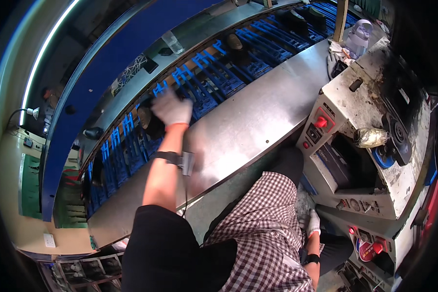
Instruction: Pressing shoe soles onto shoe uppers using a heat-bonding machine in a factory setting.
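Observation:
My left hand [172, 109], in a white glove with an orange cuff, reaches out over a conveyor of blue racks [204, 80]. It is motion-blurred, with the fingers spread. A dark shoe [150, 124] lies on the rack just below and left of it; I cannot tell if they touch. A black strap with a small grey device [181, 160] sits on that forearm. My right hand [314, 223], also gloved, hangs low beside my checked-shirt side, close to the base of a white machine [374, 194]. Its grip is not readable.
A steel bench top [258, 117] runs between me and the conveyor. More dark shoes [234, 42] ride the racks farther right. A clear cup [173, 43] stands on the far ledge. The machine's red knob [321, 122] and a plastic bottle [357, 36] are at right.

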A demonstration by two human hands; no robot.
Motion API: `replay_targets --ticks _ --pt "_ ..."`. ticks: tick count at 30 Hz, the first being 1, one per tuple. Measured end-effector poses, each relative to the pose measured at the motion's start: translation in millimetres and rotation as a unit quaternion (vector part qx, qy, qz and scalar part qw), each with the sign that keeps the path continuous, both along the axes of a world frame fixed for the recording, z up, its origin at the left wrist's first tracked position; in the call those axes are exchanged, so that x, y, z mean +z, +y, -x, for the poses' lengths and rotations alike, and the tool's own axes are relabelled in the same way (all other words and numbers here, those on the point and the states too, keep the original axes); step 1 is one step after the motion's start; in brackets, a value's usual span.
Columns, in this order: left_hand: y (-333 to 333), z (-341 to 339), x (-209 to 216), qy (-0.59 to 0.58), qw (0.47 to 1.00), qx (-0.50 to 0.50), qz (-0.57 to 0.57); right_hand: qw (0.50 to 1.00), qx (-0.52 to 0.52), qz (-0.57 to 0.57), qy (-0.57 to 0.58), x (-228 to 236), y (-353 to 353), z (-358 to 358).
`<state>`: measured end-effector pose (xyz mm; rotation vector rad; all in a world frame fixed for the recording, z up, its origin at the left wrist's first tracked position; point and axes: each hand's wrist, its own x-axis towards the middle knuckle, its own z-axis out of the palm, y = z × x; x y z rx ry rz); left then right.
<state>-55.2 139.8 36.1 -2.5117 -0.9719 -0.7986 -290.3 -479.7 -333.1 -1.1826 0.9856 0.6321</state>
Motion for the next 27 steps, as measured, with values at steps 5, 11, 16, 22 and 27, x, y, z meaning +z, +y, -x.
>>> replay_targets --ticks 5,11,16,22,27 --pt "182.3 83.1 10.4 -0.052 0.93 0.135 0.338 0.999 0.043 0.008 0.011 14.2 10.7 -11.6" --pt "134.5 60.6 -7.8 -0.035 0.744 -0.027 0.667 1.0 -0.009 0.014 -0.01 1.7 -7.5 25.2" --pt "189.6 156.3 -8.4 -0.295 0.453 -0.067 0.838 0.991 0.085 0.034 -0.097 108.9 46.3 -40.9" --pt "68.4 167.9 -17.1 -0.413 0.235 -0.158 0.866 0.91 0.224 -0.086 -0.338 312.4 99.5 -94.6" --pt "-107.2 111.3 13.7 -0.199 0.161 -0.312 0.915 0.828 0.256 -0.113 -0.485 412.3 142.8 -112.5"
